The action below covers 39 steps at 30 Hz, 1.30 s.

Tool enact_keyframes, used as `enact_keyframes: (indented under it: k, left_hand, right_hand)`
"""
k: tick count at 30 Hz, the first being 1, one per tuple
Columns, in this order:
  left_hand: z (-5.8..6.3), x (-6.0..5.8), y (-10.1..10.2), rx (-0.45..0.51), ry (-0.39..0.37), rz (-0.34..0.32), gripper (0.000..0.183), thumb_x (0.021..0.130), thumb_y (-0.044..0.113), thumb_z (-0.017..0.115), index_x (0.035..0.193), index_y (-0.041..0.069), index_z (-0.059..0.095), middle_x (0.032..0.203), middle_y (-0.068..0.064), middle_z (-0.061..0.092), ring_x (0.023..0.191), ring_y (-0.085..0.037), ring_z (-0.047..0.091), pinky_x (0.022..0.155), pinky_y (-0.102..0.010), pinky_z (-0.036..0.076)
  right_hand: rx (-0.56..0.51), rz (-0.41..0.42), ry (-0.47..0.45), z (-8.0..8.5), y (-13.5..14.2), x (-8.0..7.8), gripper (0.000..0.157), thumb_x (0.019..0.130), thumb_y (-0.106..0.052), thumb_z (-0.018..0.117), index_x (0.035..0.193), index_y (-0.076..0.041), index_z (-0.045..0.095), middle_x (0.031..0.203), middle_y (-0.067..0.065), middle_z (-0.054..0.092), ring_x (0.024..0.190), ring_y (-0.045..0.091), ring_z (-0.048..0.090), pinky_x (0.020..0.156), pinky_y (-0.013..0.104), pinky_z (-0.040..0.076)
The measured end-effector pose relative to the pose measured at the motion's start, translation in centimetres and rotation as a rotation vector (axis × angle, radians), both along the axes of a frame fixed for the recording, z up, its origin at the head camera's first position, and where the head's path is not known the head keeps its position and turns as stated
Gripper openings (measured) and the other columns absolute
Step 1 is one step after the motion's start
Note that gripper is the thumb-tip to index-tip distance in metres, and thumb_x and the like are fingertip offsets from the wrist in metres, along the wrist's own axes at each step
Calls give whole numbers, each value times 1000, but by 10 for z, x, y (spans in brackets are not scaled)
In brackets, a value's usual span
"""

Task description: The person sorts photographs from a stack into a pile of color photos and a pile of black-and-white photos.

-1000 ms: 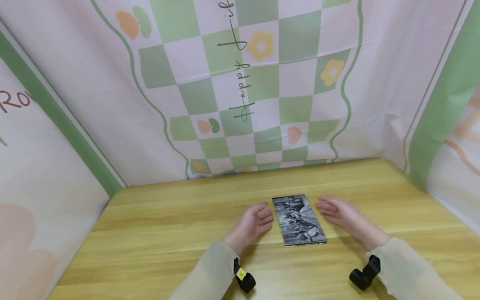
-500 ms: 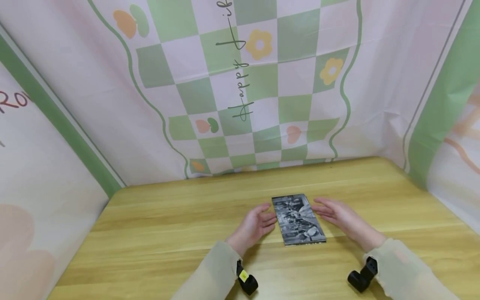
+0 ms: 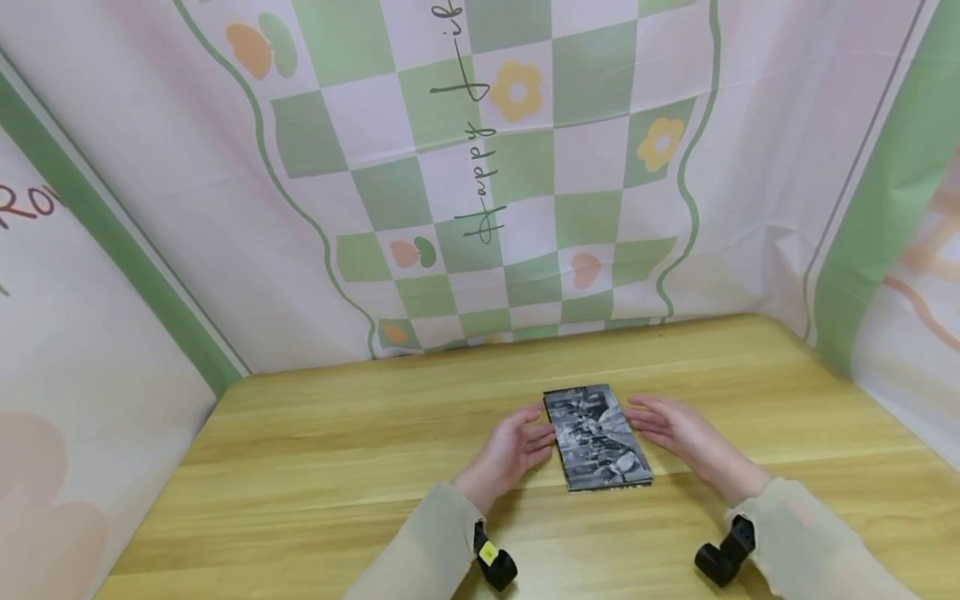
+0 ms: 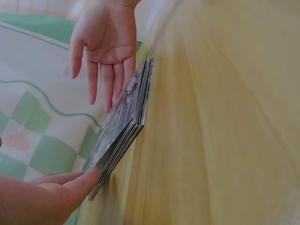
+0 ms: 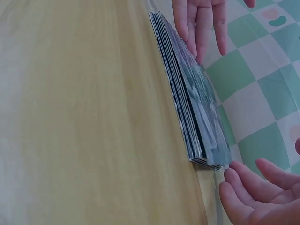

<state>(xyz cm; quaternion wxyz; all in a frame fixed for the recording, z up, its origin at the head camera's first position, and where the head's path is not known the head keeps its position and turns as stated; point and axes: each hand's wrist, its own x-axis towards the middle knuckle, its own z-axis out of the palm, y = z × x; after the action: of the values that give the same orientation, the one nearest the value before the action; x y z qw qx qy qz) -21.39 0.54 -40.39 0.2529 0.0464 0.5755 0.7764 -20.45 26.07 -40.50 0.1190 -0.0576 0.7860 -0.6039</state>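
A thin rectangular stack of photo cards (image 3: 600, 442) with a black-and-white picture on top lies flat on the table; whether its layers are joined cannot be told. Several layers show along the edges of the stack (image 4: 136, 115) in the left wrist view. My left hand (image 3: 504, 454) is at its left side, fingers extended, fingertips at the edge and seeming to touch it. On the other side, my right hand (image 3: 686, 433) has its fingers extended close to the right edge. Beside the stack's near corner, the right wrist view shows the right hand's relaxed fingers (image 5: 253, 187). Neither hand grips anything.
The wooden table (image 3: 337, 467) extends on both sides of the stack. Behind it hangs a cloth (image 3: 517, 167) with green checks and flowers, and more cloth closes in the left and right sides. A small black camera (image 3: 495, 567) is worn on the left wrist.
Both hands have moved inward, from a gap on each side to the edges of the card stack. Over the last half second they have hardly moved; the stack's far edge appears slightly raised.
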Motion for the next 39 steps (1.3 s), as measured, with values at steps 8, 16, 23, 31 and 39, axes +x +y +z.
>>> enact_keyframes:
  k: [8,16,23,31,39]
  left_hand:
    - [5,7,0,-18,43,20,56,97,20,41,145,-5,27,144,-30,35,133,-41,36,113,-49,31]
    - [0,13,-6,-113,178,130,49,90,-1,55,136,-12,39,133,-29,50,116,-35,56,96,-40,51]
    - [-1,9,-27,-190,187,212,46,85,-4,62,129,-10,50,119,-24,60,96,-25,66,85,-37,57]
    - [-2,3,-59,-288,159,258,43,83,-3,64,125,-6,56,104,-14,64,80,-10,62,77,-27,58]
    - [-4,-7,-92,-348,129,286,42,84,-4,64,125,-6,57,99,-10,64,77,-9,61,72,-22,57]
  right_hand:
    - [-78,-165,11,1,-8,0,52,98,-10,48,136,19,28,112,12,63,87,-7,58,81,16,53]
    - [-61,-196,2,3,-26,4,54,92,-2,56,137,16,31,95,-5,59,79,-1,58,72,21,56]
    - [-30,-173,-38,7,-47,0,50,93,-4,56,136,11,36,98,1,59,83,3,59,78,31,57]
    - [-20,-150,-39,10,-84,-2,46,92,-3,58,134,8,43,94,2,61,81,7,61,70,31,58]
    - [1,-146,-27,9,-121,-14,43,90,1,59,131,6,49,91,8,61,76,11,61,63,29,58]
